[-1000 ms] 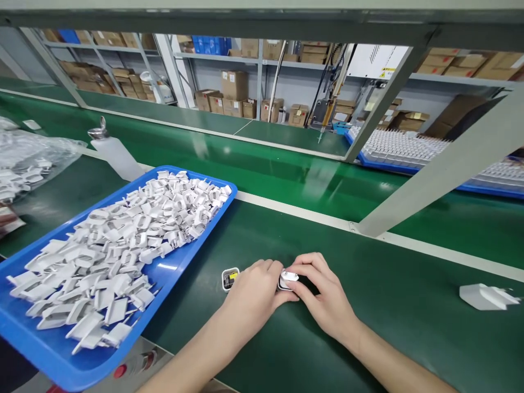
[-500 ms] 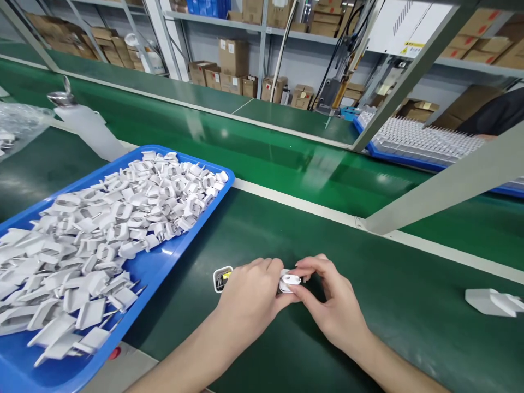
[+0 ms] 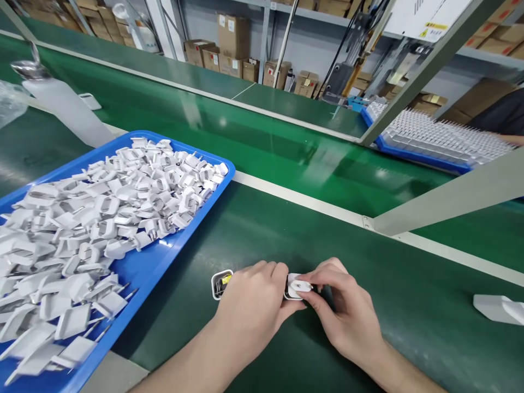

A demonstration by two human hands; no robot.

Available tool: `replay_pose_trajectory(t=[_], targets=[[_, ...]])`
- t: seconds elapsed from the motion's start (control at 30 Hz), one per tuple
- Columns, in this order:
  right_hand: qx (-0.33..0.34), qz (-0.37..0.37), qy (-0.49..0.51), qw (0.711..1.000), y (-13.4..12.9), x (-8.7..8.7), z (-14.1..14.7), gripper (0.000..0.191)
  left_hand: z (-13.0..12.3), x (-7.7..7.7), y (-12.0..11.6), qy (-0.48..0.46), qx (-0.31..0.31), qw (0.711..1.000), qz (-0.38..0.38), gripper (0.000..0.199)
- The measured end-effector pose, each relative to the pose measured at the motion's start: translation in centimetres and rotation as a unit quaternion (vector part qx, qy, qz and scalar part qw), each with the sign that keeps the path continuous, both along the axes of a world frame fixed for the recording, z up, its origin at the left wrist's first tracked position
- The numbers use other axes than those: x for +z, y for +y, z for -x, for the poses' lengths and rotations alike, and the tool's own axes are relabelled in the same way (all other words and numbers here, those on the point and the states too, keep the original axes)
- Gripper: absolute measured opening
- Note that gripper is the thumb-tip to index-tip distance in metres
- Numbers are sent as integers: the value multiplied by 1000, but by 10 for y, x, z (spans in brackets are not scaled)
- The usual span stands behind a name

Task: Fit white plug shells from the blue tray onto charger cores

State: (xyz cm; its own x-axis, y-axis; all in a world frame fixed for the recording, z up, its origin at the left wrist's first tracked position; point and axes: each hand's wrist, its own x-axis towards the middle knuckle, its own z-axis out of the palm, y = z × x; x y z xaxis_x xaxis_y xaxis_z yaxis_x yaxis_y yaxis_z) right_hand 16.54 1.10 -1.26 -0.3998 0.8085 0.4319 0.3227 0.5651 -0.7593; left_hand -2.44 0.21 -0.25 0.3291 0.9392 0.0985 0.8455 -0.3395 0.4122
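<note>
My left hand (image 3: 256,297) is closed around a white plastic housing whose open end (image 3: 291,295) shows beside its fingertips. Between the thumb and fingers of my right hand (image 3: 347,300) is a small white plug piece (image 3: 300,285), which meets that open end. How far it sits inside is not clear. Another white housing (image 3: 221,284), with yellow and dark parts inside, shows at the left of my left hand; my fingers hide its far side. A blue tray (image 3: 180,245) at the left holds several white plug pieces (image 3: 123,196).
A white bottle (image 3: 65,106) with a metal top stands behind the tray. White plastic parts (image 3: 497,309) lie at the right edge. A slanted metal post (image 3: 446,196) rises at the right. Beyond the belt (image 3: 262,142) are another blue tray (image 3: 417,155) and a person's arm.
The view has shifted, so the tray sits further left. My right hand has moved slightly right relative to my left hand, and the housing's opening shows more.
</note>
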Motion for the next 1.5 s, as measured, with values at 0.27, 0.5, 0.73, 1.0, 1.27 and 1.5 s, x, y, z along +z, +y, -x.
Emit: replay_pose_trajectory(t=[0.27,0.5,0.73,1.0,1.27,1.5], targets=[[23,15,28,999,2,0,1,35,-1,0,2,-5,-8,1000,7,27],[31,12,3,999,3,1,1,41,-2,3,3,11,-12,999,40,26],[20,-10,-72,997,5,10,4,34,-2,2,2,11,-13,999,32,27],[32,-35,-131,990,3,13,7,36,-2,2,0,5,-1,999,42,27],[18,-85,-113,990,3,10,12,31,0,10,2,19,-2,997,79,26],[-48,-134,-141,980,0,22,-4,12,10,25,-20,-97,-18,995,-21,51]])
